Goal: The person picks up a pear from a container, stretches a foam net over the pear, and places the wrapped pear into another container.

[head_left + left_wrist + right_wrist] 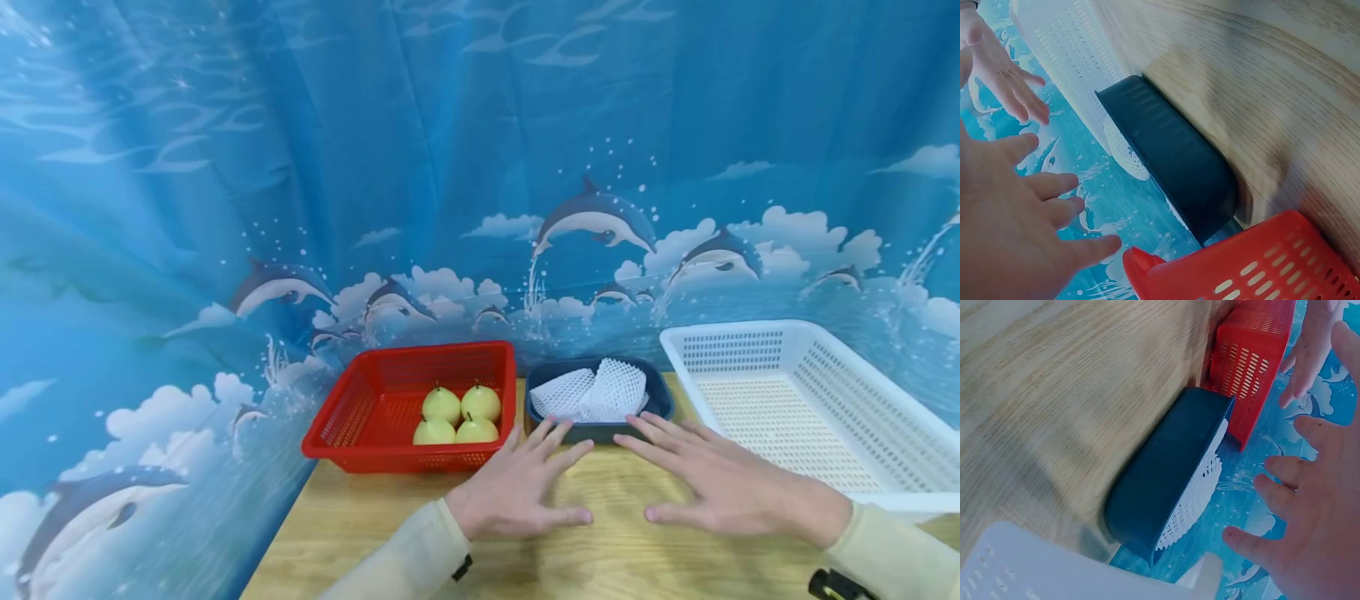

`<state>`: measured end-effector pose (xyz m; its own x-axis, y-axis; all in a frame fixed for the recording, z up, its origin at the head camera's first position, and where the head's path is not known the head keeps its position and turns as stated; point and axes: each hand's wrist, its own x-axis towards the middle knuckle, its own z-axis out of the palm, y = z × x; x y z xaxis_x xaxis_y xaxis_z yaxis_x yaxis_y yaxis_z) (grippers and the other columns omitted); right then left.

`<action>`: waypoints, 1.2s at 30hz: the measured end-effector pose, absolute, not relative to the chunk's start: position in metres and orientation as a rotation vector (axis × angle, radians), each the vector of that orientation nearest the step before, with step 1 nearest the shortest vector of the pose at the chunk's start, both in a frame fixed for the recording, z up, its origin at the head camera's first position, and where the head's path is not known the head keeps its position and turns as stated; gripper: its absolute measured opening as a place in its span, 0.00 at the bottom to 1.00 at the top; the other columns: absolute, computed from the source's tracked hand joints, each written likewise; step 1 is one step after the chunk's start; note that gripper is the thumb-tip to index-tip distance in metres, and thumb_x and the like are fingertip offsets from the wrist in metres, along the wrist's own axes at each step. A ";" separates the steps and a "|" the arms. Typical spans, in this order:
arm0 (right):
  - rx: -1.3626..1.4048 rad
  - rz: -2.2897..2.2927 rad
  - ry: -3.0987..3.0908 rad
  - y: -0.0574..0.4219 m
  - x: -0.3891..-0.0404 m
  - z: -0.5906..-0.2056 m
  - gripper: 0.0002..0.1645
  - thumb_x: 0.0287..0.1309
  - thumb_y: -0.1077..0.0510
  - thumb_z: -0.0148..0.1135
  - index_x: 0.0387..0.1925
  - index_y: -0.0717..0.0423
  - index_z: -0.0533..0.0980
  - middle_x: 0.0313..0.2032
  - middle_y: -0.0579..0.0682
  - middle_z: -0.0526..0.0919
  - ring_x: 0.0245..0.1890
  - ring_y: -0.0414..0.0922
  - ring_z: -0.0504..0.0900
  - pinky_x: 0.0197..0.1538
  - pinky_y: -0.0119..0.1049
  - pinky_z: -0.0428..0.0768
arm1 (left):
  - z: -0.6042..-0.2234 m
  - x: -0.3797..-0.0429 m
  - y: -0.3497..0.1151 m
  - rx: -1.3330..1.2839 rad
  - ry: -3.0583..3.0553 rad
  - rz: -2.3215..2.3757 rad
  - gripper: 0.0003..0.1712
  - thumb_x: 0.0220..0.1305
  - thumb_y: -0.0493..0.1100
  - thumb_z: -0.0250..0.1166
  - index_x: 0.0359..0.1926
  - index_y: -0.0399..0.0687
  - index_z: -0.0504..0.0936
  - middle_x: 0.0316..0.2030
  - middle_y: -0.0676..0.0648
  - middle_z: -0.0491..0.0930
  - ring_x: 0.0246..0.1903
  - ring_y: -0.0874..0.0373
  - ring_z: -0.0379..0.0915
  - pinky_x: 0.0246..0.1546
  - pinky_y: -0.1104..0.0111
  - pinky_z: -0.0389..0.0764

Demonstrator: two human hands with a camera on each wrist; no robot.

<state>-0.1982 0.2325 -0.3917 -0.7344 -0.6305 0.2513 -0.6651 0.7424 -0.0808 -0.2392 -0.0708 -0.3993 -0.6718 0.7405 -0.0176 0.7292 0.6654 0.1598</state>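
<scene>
- Left hand and right hand: both empty, fingers spread, above the wooden surface.
- Dark blue tub: just beyond the fingertips, holding white foam nets; probably central so either hand reaches.
- Red basket, left: four pears clustered, stems up, likely steadiest so.
- White basket: right, likely within easy reach.

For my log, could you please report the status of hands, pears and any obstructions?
Left hand and right hand open, holding nothing. Four pears in red basket. White foam nets in dark tray. No visible obstruction before tray.
</scene>
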 end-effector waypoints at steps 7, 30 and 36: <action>1.027 0.293 -2.775 0.228 -0.204 -0.385 0.41 0.64 0.25 0.51 0.75 0.31 0.61 0.68 0.47 0.73 0.63 0.57 0.77 0.57 0.66 0.75 | -0.392 -0.241 -0.074 1.292 2.979 0.300 0.42 0.68 0.77 0.44 0.72 0.60 0.68 0.70 0.51 0.69 0.72 0.52 0.62 0.68 0.50 0.69; 1.271 0.369 -2.752 0.215 -0.223 -0.373 0.12 0.66 0.46 0.64 0.48 0.41 0.83 0.42 0.32 0.86 0.40 0.35 0.84 0.39 0.36 0.83 | -0.345 -0.260 -0.173 0.813 3.592 0.565 0.09 0.63 0.45 0.66 0.27 0.57 0.76 0.22 0.57 0.71 0.26 0.64 0.64 0.22 0.72 0.70; 1.269 0.392 -2.759 0.215 -0.223 -0.373 0.09 0.65 0.47 0.65 0.46 0.39 0.84 0.41 0.32 0.86 0.39 0.34 0.83 0.39 0.36 0.84 | -0.338 -0.263 -0.207 0.602 3.662 0.518 0.09 0.61 0.45 0.68 0.28 0.54 0.76 0.23 0.54 0.73 0.27 0.60 0.68 0.25 0.67 0.75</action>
